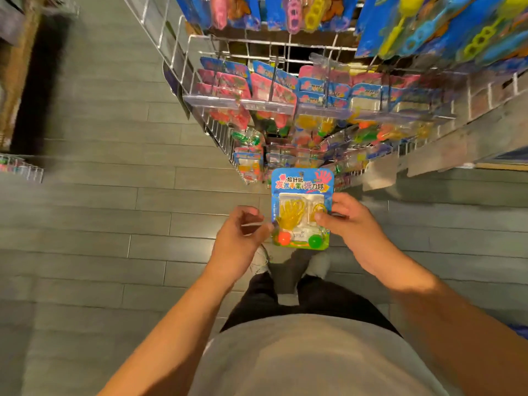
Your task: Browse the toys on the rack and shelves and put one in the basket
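A blue carded toy pack (302, 184) with a yellow sticky hand, an orange ball and a green ball hangs upright in front of me, just below the wire rack (257, 50). My right hand (347, 221) grips its right edge, thumb on the front blister. My left hand (243, 235) touches the pack's lower left edge with curled fingers. The rack holds several rows of similar carded toys (274, 84) on hooks. No basket is in view.
Larger blue bubble-wand packs (457, 27) hang at the top right. A shelf edge with price strips (445, 150) runs along the right. Grey plank floor (100, 195) stretches to the left, with another wire display (20, 167) at the far left edge.
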